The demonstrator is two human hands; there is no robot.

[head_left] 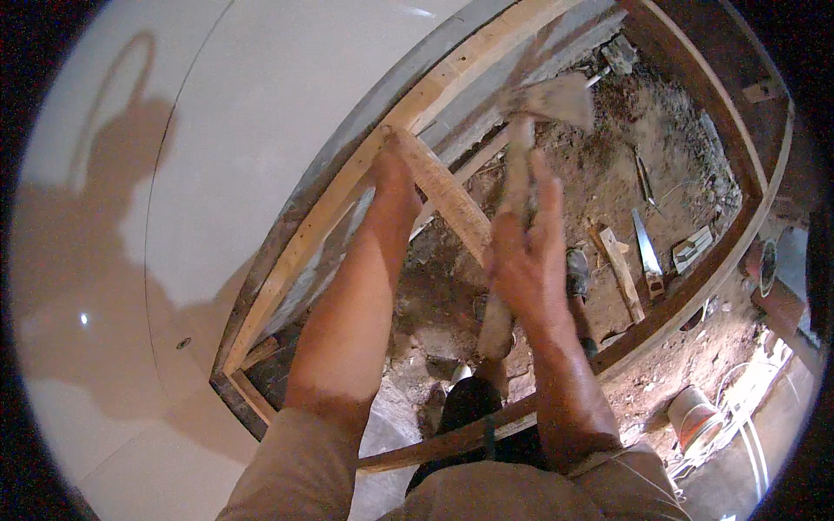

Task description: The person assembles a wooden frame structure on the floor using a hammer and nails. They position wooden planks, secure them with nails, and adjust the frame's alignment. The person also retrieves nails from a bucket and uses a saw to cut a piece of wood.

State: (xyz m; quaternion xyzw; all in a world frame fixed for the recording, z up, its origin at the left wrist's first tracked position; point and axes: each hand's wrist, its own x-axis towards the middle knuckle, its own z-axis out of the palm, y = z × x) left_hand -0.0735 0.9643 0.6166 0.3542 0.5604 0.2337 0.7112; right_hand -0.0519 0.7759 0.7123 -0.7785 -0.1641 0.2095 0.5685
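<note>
My left hand (pixel 395 169) is closed at the joint where a short wooden crosspiece (pixel 447 198) meets the long wooden rail (pixel 326 208) of a frame. Whatever its fingertips pinch is too small to make out. In my right hand (pixel 532 260) is the wooden handle of a hatchet, held upright in the picture over the frame's inside. The broad hatchet head (pixel 556 100) is smeared by motion and stands apart from the joint. From under my right palm the crosspiece runs up and left to my left hand.
A pale smooth panel (pixel 234 113) fills the left side, with shadows on it. Inside the frame, on rough dirt ground (pixel 599 174), lie a handsaw (pixel 646 247), a wood offcut (pixel 621 273) and pliers-like tool (pixel 643 178). A bucket (pixel 693 417) stands outside at lower right.
</note>
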